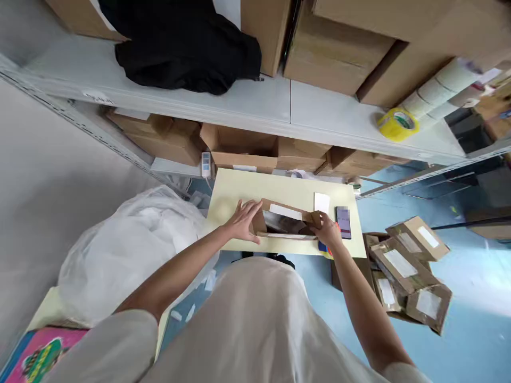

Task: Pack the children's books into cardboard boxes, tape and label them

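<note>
A small cardboard box (279,205) with its top open lies on the pale yellow table. Something dark and shiny, perhaps wrapped in clear plastic (281,221), is inside; its kind cannot be made out. At the box's left end is my left hand (242,221), fingers spread and thumb apart, against the end wall. My right hand (328,231) has its fingers closed on the right end of the box by a flap. A phone (343,222) with a lit screen lies just right of that hand, and a white paper slip (321,202) lies behind it.
Shelving (255,109) with cartons spans the back. A yellow tape roll (398,124) and black cloth (187,48) lie on its upper shelf. A large bag of white material (136,250) bulges at the left. Labelled parcels (401,263) are piled at the right.
</note>
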Demonstrator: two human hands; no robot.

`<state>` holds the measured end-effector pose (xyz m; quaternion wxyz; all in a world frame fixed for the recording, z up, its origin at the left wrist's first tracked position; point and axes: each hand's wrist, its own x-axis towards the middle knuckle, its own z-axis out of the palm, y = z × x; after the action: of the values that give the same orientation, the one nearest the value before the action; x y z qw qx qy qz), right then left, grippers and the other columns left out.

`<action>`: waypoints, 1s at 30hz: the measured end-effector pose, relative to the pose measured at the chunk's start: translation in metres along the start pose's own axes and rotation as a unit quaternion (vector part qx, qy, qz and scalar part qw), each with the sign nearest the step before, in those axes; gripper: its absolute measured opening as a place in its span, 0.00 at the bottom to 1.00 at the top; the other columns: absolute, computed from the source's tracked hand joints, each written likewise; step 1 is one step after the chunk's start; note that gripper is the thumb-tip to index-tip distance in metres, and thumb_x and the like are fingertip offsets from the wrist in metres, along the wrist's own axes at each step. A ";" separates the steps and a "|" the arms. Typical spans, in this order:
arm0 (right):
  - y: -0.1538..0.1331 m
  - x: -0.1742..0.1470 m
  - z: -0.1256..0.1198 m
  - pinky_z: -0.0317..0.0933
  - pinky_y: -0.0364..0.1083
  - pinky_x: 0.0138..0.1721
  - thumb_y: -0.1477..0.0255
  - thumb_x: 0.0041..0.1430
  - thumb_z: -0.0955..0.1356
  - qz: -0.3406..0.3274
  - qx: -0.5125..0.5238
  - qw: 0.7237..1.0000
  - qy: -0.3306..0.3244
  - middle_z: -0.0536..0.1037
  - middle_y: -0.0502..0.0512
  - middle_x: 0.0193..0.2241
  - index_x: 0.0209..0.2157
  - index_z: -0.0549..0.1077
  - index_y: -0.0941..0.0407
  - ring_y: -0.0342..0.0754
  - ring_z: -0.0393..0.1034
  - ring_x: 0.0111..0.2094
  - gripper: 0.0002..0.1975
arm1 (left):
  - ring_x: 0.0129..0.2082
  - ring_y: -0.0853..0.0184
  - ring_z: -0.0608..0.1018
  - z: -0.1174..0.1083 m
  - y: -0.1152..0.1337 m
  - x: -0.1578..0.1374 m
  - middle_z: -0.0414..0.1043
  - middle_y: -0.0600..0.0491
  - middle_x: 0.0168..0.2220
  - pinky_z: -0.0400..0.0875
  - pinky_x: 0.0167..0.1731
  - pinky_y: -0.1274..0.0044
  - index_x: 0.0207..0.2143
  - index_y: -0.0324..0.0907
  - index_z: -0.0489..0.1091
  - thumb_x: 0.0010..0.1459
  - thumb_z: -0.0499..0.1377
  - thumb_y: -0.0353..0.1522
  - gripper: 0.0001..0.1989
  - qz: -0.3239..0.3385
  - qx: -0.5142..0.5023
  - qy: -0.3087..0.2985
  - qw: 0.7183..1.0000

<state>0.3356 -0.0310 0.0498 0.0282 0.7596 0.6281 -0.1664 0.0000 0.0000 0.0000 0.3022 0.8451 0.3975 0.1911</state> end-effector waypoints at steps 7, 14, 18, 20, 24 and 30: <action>-0.031 0.022 -0.013 0.61 0.49 0.40 0.61 0.60 0.64 -0.025 -0.051 0.998 0.032 0.71 0.61 0.50 0.54 0.65 0.52 0.56 0.70 0.45 0.22 | 0.53 0.58 0.65 0.018 0.005 -0.003 0.61 0.44 0.49 0.59 0.55 0.63 0.49 0.41 0.62 0.56 0.55 0.43 0.21 -0.179 -0.126 0.191 0.957; -0.043 0.031 -0.002 0.55 0.46 0.31 0.55 0.60 0.62 0.074 -0.010 0.987 0.144 0.72 0.61 0.41 0.43 0.70 0.57 0.52 0.69 0.35 0.21 | 0.56 0.55 0.66 0.031 0.014 -0.006 0.57 0.38 0.56 0.66 0.49 0.66 0.56 0.38 0.55 0.49 0.63 0.40 0.35 -0.337 -0.224 0.243 0.882; -0.044 0.038 -0.006 0.52 0.45 0.29 0.54 0.62 0.59 0.069 -0.020 0.989 0.128 0.72 0.59 0.35 0.32 0.74 0.58 0.49 0.68 0.32 0.23 | 0.48 0.59 0.74 0.030 0.016 -0.005 0.64 0.41 0.52 0.70 0.45 0.69 0.47 0.38 0.63 0.47 0.64 0.38 0.26 -0.362 -0.293 0.230 0.854; -0.044 0.040 -0.007 0.52 0.45 0.29 0.54 0.63 0.58 0.064 -0.032 0.989 0.126 0.73 0.60 0.34 0.32 0.76 0.58 0.49 0.68 0.31 0.24 | 0.47 0.60 0.75 0.028 0.017 -0.004 0.67 0.43 0.50 0.71 0.42 0.72 0.46 0.39 0.65 0.47 0.64 0.36 0.23 -0.354 -0.328 0.227 0.846; -0.045 0.037 -0.006 0.54 0.44 0.29 0.57 0.65 0.57 0.027 -0.056 0.990 0.125 0.71 0.60 0.39 0.39 0.76 0.56 0.49 0.68 0.33 0.23 | 0.44 0.63 0.76 0.023 0.013 -0.004 0.73 0.47 0.44 0.71 0.43 0.73 0.44 0.40 0.69 0.48 0.60 0.30 0.18 -0.335 -0.359 0.232 0.839; -0.036 0.034 -0.005 0.53 0.44 0.26 0.67 0.62 0.60 -0.021 -0.068 0.993 0.097 0.70 0.61 0.43 0.57 0.65 0.55 0.49 0.68 0.32 0.22 | 0.42 0.64 0.76 0.019 0.001 -0.010 0.75 0.50 0.41 0.70 0.46 0.71 0.45 0.38 0.70 0.46 0.53 0.26 0.21 -0.344 -0.330 0.270 0.836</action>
<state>0.3073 0.0102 0.0507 0.0146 0.7551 0.6536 -0.0494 0.0050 -0.0148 -0.0145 0.4901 0.4185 0.6420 0.4153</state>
